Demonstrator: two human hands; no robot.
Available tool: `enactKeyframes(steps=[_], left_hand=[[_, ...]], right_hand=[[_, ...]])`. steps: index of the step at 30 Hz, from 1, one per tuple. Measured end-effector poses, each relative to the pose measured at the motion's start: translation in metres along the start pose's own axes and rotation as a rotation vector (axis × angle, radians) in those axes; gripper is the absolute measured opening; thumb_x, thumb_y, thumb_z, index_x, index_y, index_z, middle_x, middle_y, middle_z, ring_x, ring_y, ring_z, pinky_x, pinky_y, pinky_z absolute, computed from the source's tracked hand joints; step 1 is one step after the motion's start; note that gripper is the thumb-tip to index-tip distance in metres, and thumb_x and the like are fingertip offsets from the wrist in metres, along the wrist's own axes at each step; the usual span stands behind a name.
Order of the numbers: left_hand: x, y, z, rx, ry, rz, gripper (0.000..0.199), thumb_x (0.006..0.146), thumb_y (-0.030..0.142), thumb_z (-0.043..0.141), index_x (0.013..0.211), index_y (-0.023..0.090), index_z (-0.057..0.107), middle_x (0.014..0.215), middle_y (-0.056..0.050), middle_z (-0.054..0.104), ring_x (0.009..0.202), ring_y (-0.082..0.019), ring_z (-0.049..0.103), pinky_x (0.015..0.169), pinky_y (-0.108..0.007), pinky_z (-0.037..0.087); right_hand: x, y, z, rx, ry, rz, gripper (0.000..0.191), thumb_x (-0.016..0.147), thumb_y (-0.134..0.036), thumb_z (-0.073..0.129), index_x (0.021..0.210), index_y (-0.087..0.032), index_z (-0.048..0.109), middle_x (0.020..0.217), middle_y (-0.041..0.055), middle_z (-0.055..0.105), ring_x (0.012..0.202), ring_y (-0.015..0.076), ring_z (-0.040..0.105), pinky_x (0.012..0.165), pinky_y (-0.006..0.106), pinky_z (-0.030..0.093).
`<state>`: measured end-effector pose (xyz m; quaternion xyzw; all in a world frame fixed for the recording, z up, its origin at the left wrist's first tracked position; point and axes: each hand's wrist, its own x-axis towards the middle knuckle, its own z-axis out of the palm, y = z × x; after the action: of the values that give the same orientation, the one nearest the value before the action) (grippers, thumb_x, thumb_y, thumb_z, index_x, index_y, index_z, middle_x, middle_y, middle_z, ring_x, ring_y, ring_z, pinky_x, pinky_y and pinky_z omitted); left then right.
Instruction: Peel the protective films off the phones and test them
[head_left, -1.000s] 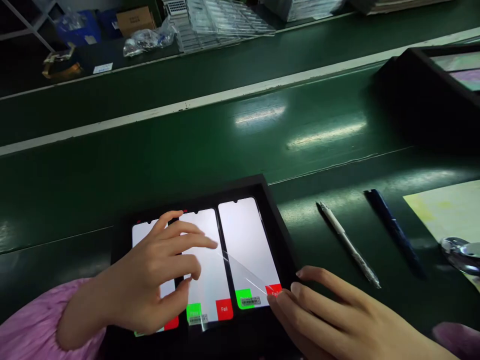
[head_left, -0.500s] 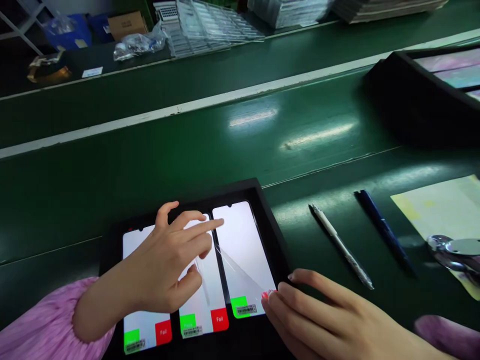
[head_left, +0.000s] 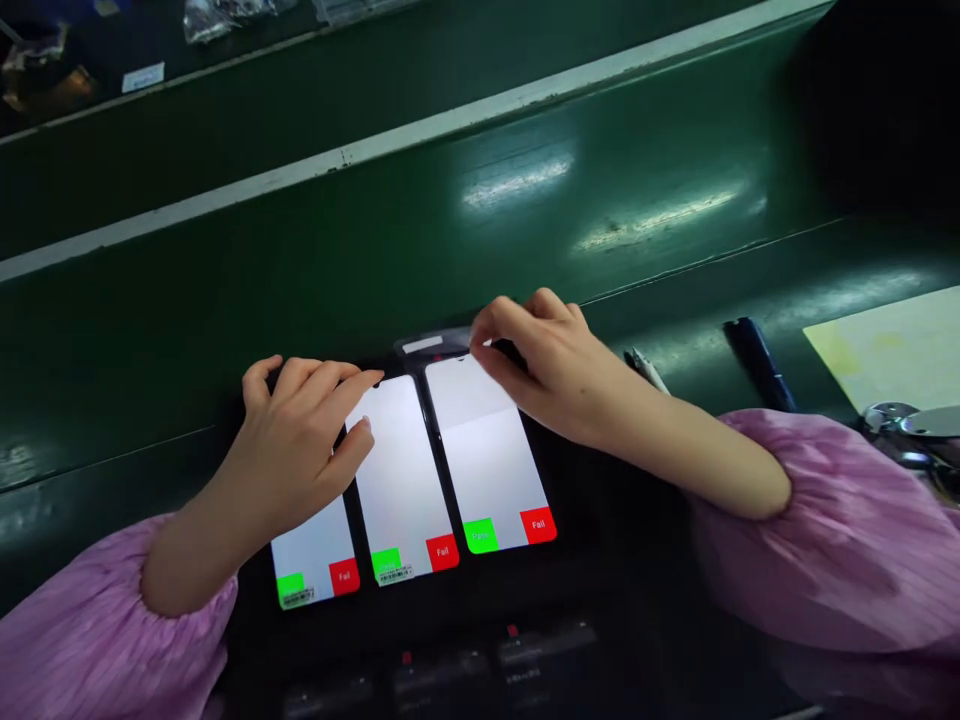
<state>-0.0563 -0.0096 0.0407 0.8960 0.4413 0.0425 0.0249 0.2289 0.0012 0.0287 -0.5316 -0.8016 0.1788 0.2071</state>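
My left hand [head_left: 296, 440] is loosely bent, gripping nothing I can see; drawn back from the right screen [head_left: 495, 460], it hangs over the left screen [head_left: 311, 555], hiding the upper part. One fingertip [head_left: 376, 379] is at the top edge of the middle screen [head_left: 405, 470]; contact cannot be confirmed. On the right screen, the barcode label formerly near the Pass block [head_left: 480, 537] is gone. My right hand [head_left: 551, 370] has gone from that screen's lower corner to its top edge and appears to pinch a clear film [head_left: 450, 338]; I judge this peel nearly complete, the other two screens pending. Beyond the top edges, green surface [head_left: 300, 290] offers moving room; rightward, my forearm [head_left: 652, 450] partly hides the white pen [head_left: 651, 372], limiting the sweep
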Motion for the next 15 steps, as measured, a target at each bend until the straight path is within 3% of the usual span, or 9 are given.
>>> enactKeyframes(steps=[4, 7, 12, 15], left_hand=[[-0.003, 0.000, -0.005, 0.031, 0.028, -0.081, 0.040, 0.103, 0.031, 0.044, 0.131, 0.024, 0.072, 0.124, -0.010, 0.075, 0.115, -0.036, 0.065, 0.110, -0.065, 0.036], [-0.006, 0.000, -0.008, 0.073, 0.029, -0.132, 0.036, 0.103, 0.030, 0.046, 0.126, 0.023, 0.073, 0.119, -0.010, 0.076, 0.116, -0.037, 0.064, 0.109, -0.066, 0.036], [-0.012, -0.003, -0.008, 0.020, 0.098, -0.175, 0.029, 0.105, 0.030, 0.047, 0.113, 0.026, 0.074, 0.105, -0.007, 0.078, 0.112, -0.035, 0.065, 0.112, -0.069, 0.034], [-0.012, -0.002, -0.011, 0.013, 0.054, -0.184, 0.025, 0.105, 0.030, 0.049, 0.112, 0.025, 0.073, 0.091, -0.004, 0.075, 0.110, -0.032, 0.066, 0.116, -0.073, 0.029]], right_hand=[[-0.003, -0.008, -0.009, 0.328, 0.097, 0.052, 0.006, 0.104, -0.024, 0.053, 0.098, -0.024, 0.052, 0.097, 0.0034, 0.074, 0.096, 0.0237, 0.064, 0.083, 0.041, 0.047], [-0.008, -0.014, -0.016, 0.549, 0.128, 0.094, 0.010, 0.105, -0.029, 0.058, 0.099, -0.026, 0.050, 0.103, 0.0032, 0.073, 0.092, 0.0205, 0.070, 0.074, 0.036, 0.050], [-0.009, -0.015, -0.014, 0.592, 0.154, 0.104, 0.013, 0.105, -0.034, 0.060, 0.101, -0.026, 0.051, 0.096, 0.0010, 0.072, 0.079, 0.0162, 0.070, 0.063, 0.031, 0.045], [-0.007, -0.012, -0.010, 0.594, 0.166, 0.098, 0.012, 0.105, -0.032, 0.060, 0.101, -0.025, 0.051, 0.096, 0.0004, 0.071, 0.079, 0.0153, 0.069, 0.063, 0.030, 0.044]])
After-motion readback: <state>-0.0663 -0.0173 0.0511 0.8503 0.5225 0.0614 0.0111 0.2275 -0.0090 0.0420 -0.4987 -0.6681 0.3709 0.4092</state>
